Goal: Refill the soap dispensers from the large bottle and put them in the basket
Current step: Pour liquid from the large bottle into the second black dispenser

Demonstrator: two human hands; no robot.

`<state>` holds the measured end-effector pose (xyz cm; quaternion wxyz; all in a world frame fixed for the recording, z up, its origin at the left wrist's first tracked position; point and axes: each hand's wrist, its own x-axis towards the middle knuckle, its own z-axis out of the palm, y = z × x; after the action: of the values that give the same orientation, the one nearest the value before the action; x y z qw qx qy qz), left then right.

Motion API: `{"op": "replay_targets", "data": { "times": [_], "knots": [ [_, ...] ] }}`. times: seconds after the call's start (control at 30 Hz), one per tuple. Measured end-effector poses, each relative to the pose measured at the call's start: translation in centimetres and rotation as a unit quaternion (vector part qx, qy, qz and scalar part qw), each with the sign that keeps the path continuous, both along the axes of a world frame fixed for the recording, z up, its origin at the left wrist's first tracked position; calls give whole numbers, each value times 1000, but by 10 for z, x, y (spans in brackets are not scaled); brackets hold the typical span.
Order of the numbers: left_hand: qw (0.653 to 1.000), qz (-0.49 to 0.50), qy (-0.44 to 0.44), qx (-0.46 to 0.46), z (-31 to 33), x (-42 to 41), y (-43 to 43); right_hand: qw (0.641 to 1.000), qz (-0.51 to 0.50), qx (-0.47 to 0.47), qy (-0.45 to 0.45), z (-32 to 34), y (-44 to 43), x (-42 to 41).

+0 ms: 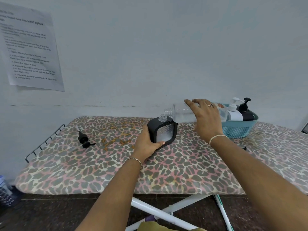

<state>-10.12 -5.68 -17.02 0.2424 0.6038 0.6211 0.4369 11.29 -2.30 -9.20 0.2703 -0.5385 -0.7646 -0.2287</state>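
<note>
At the upper left of the frame a printed sheet (31, 49) is fixed to the wall. Below it, on the left part of the patterned worktop (66, 172), a black pump head (85, 139) is laid on its side, well apart from the rest. Near the middle the dispenser (164, 132), black-framed with a clear window, is stood upright with its bare neck turned upward. It is gripped low on its left side by the left hand (147, 144), whose fingers (160, 144) are curled round the bottom corner. Just above and to the right of this neck the large bottle (182, 114) is held almost level, its long axis running left to right. The uncapped mouth is pointed left, very near the neck but not yet over it. The bottle is grasped from above by the right hand (206, 119), the fingers (190, 102) being spread and bent over the clear body. Both forearms are stretched forward from the lower edge. It is judged that the mouth must be brought a little leftward and tipped down before anything can be poured. At the right of the frame the blue basket (238, 130) is stood on the worktop, and a white dispenser (234, 113) and a black dispenser (247, 114) are already placed in it.
</note>
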Motion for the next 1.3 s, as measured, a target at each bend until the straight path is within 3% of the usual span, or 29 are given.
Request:
{"op": "replay_targets", "data": {
  "times": [0.87,1.3],
  "knots": [
    [1000,5,2,-4,4,2,-3,996,-2,10,-86,19,0,-6],
    [1000,3,-2,-6,2,1,-1,996,0,13,-85,17,1,-6]
  ]
}}
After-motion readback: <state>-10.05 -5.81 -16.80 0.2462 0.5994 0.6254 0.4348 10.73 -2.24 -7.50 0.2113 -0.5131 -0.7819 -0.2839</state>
